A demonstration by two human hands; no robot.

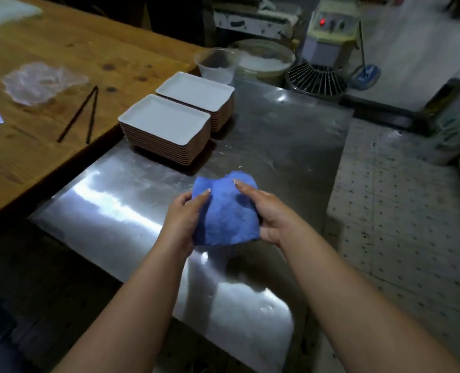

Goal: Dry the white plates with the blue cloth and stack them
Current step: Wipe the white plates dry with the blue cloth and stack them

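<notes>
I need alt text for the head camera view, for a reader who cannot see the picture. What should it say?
Both hands, left hand and right hand, hold a crumpled blue cloth above a steel table. Beyond it, two stacks of white rectangular plates stand side by side near a wooden table with two dark sticks.

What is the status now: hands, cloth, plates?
Left hand and right hand both grip blue cloth, held above steel table. Two plate stacks untouched, beyond the cloth. Nothing in the way.
</notes>
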